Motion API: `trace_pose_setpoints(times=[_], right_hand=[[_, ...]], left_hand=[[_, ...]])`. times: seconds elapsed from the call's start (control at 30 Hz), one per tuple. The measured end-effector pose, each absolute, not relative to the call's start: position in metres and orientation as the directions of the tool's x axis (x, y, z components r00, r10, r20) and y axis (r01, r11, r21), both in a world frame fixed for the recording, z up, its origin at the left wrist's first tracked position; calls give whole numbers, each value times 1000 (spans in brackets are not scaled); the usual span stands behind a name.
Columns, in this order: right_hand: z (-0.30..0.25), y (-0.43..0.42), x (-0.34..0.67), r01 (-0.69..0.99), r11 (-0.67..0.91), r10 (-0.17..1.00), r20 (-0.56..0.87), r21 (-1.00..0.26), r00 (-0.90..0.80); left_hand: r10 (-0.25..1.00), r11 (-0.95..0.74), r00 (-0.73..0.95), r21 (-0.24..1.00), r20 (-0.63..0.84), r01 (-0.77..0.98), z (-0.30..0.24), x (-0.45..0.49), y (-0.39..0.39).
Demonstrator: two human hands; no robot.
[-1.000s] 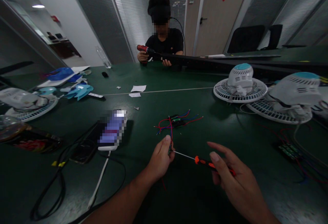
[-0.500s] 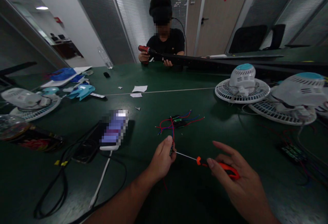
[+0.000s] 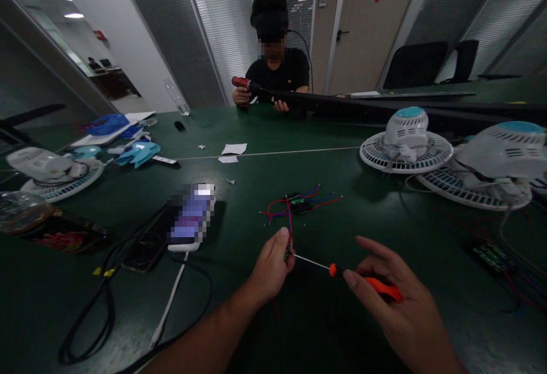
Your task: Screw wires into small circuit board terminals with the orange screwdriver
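Between its thumb and fingers my left hand (image 3: 273, 263) pinches a small green circuit board (image 3: 287, 249), mostly hidden by the fingers, with red and blue wires coming off it. My right hand (image 3: 395, 294) holds a screwdriver (image 3: 382, 288) with an orange and black handle, thumb on the handle and index finger raised. The thin metal shaft points left, and its tip meets the board at my left fingertips. Just beyond my left hand, more small boards (image 3: 299, 203) with red and blue wires lie on the green table (image 3: 256, 174).
White fan parts (image 3: 405, 140) stand at the right, another fan part (image 3: 55, 171) at the left. A phone (image 3: 192, 214), cables, a bottle (image 3: 51, 226) and a wired board (image 3: 491, 254) lie around. Across the table a person (image 3: 277, 72) holds a red power drill (image 3: 243, 83) against a long black bar.
The view has shifted very slightly. The screwdriver handle has turned a little in my right hand; its tip stays at the board, and my left hand keeps its grip.
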State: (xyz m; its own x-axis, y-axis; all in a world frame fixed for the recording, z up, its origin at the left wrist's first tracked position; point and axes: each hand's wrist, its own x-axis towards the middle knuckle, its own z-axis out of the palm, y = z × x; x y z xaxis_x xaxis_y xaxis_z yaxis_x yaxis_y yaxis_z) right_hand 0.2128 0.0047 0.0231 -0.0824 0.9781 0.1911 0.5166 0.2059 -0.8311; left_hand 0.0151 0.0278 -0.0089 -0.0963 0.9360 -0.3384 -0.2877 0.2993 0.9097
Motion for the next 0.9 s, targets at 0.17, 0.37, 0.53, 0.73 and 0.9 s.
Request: trace_pose_setpoints(times=[0.17,0.37,0.53,0.73,0.9], right_hand=[[27,5,213,502,91,995,61,-860,-76],[24,6,212,530,154,988,137,-834,-73],[23,5,213,556,157,987,145,-816,-66],[24,7,212,557,184,982,180,-810,-63],[22,7,214,559,209,976,204,-802,-71]], left_hand=[[937,299,-96,913,-336,-279,-8,15,27],[929,309,-122,914,-349,-262,-7,15,28],[938,303,-88,915,-337,-267,-9,14,27],[940,300,-86,918,-331,-261,-11,13,27],[935,309,-88,910,-345,-278,-8,14,28]])
